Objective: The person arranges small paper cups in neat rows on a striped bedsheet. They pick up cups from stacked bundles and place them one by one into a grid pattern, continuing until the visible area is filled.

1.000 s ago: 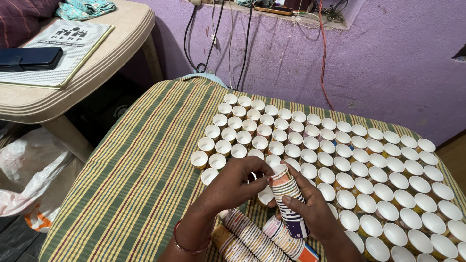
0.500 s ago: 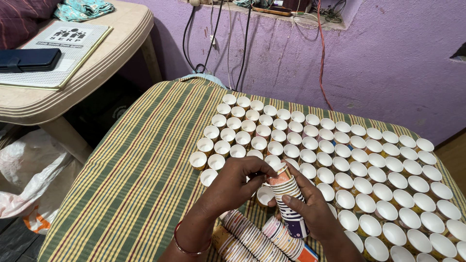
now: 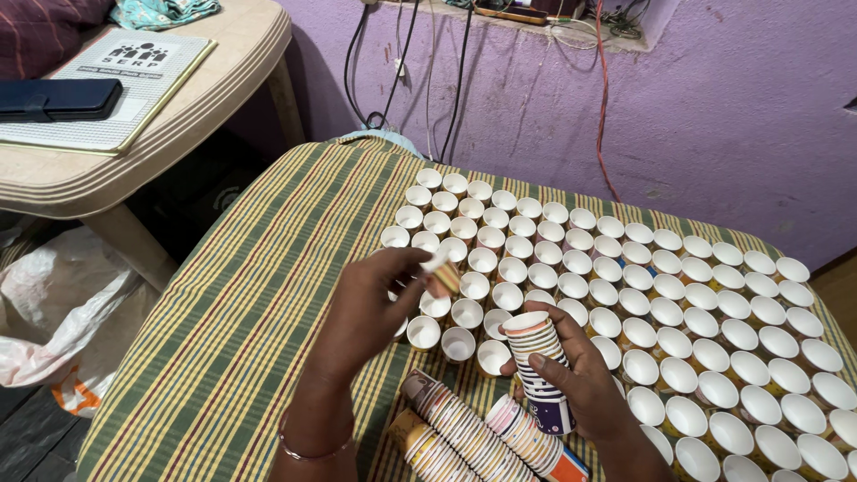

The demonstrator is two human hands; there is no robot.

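Purple wall (image 3: 714,116) with hanging cables (image 3: 420,80) backs a tabletop covered by a green-and-yellow striped cloth (image 3: 259,312). Rows of small white paper cups (image 3: 625,286) stand upright, mouths up, over the cloth's right half, touching or just beside one another. Left hand (image 3: 366,308) is raised above the near-left edge of the rows; its fingers (image 3: 420,261) pinch a single paper cup (image 3: 444,272), held tilted. Right hand (image 3: 576,375) grips an upright nested stack of cups (image 3: 540,366), fingers wrapped around its lower part, thumb across the front. Two further cup stacks (image 3: 473,433) lie on their sides at the near edge, beside the right hand. To the left, a beige plastic table (image 3: 178,116) carries a booklet (image 3: 125,80) and a dark case (image 3: 54,98).
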